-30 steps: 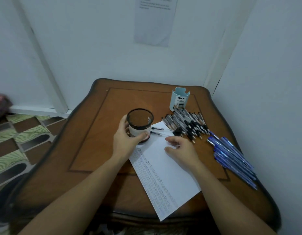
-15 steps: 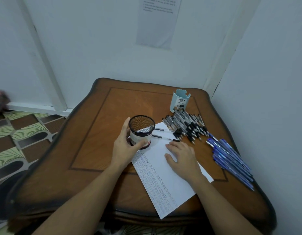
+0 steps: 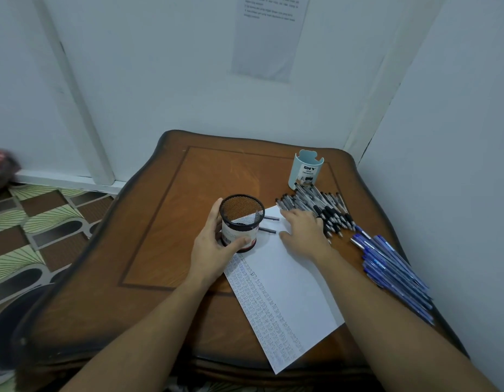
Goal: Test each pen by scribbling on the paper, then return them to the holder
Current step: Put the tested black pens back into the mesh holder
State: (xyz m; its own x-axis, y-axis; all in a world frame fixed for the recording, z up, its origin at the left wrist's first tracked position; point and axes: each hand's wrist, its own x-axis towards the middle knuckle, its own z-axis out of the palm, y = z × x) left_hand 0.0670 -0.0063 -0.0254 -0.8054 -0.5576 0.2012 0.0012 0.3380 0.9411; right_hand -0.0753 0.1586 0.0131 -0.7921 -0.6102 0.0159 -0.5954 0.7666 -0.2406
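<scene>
Left hand (image 3: 212, 246) wraps the mesh holder (image 3: 239, 222) at the paper's (image 3: 290, 284) eleven o'clock. Right hand (image 3: 304, 232) lies spread, holding nothing, against the black pens (image 3: 323, 203) at one o'clock. Picking stage, I'd say: next, pinch one pen free.

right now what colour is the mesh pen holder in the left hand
Black wire mesh pen holder, with a white label low on its side. The head view shows it, gripped by the left hand.

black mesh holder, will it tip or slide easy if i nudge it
Probably light: the mesh holder is see-through wire and looks empty. Taller than wide, so a push near the rim may tip it; the left hand gripping its lower half should steady it.
</scene>
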